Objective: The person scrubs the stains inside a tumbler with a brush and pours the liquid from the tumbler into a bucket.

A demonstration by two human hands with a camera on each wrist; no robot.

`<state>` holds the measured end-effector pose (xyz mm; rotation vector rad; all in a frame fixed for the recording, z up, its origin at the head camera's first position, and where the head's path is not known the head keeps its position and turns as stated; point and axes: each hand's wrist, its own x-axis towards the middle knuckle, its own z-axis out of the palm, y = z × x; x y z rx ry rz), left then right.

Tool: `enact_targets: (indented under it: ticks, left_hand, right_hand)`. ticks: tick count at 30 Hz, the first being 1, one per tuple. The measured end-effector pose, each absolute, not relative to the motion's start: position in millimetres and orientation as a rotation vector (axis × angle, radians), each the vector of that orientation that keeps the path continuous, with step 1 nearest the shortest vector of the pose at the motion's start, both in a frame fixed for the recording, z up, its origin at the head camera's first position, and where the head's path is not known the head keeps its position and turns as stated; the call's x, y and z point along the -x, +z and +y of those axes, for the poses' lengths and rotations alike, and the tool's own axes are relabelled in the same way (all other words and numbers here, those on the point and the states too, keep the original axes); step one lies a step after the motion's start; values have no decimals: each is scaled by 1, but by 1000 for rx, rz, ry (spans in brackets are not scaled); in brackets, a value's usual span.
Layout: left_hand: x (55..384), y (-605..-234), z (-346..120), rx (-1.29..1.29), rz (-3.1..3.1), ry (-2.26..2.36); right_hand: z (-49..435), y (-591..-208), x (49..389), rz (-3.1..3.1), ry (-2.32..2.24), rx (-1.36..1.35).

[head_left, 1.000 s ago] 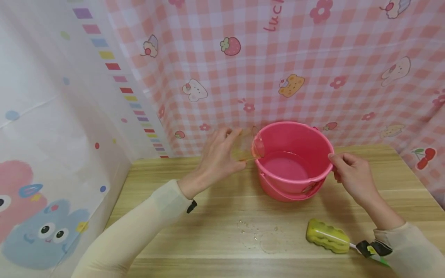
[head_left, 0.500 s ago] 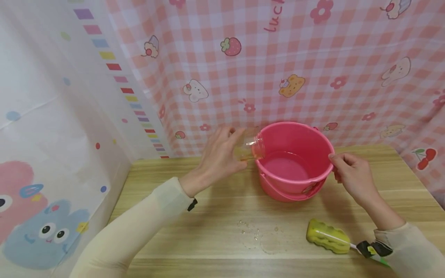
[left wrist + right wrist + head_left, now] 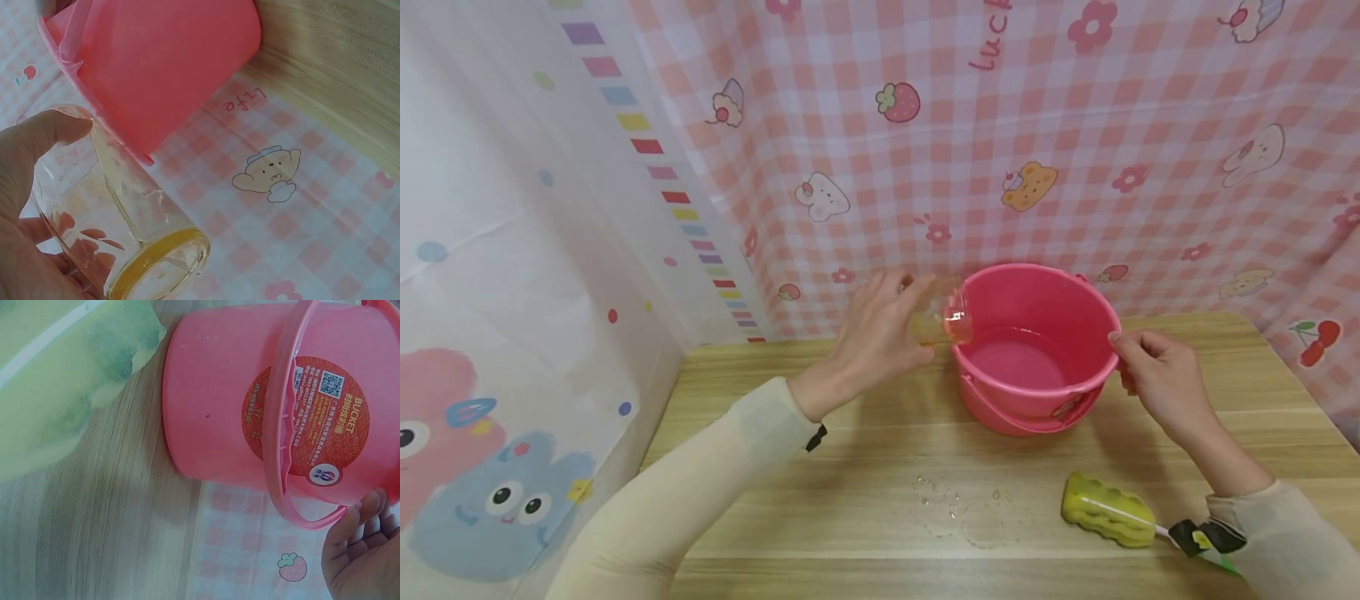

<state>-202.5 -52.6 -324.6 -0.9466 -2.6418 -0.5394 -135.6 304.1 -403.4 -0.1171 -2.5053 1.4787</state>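
Note:
My left hand [image 3: 876, 333] grips a clear, yellow-tinted glass [image 3: 942, 321], tipped on its side with its mouth at the left rim of the pink bucket [image 3: 1011, 408]. In the left wrist view the thumb and fingers curl round the glass [image 3: 134, 206], its thick amber base turned toward the camera. The bucket stands upright on the table, its handle hanging down in front, and a shiny line shows inside near the bottom. At the bucket's right rim, my right hand [image 3: 1165, 383] pinches the edge between thumb and fingers. A round red label [image 3: 325, 419] shows on the bucket's side.
A yellow sponge brush [image 3: 1108, 510] lies on the wooden table [image 3: 820, 517] by my right sleeve, which covers part of its handle. Water drops and wet ring marks [image 3: 981, 521] are in front of the bucket. A pink checked cloth [image 3: 865, 167] hangs right behind it.
The glass has turned in my left hand's grip, its mouth staying by the bucket's left rim. My left hand has shifted slightly. The right hand and the bucket have kept their places.

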Motion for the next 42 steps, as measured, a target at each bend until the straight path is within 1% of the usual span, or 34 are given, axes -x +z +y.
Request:
enact_targets:
  ticks: [17,42]
  left_hand:
    - [202,-320,-48,943,-2676,-408]
    - [202,-316,-45,980,-2641,-335]
  right_hand:
    - [304,-402,135,-2518,1469,126]
    - [304,-404,136,-2502,1499,129]
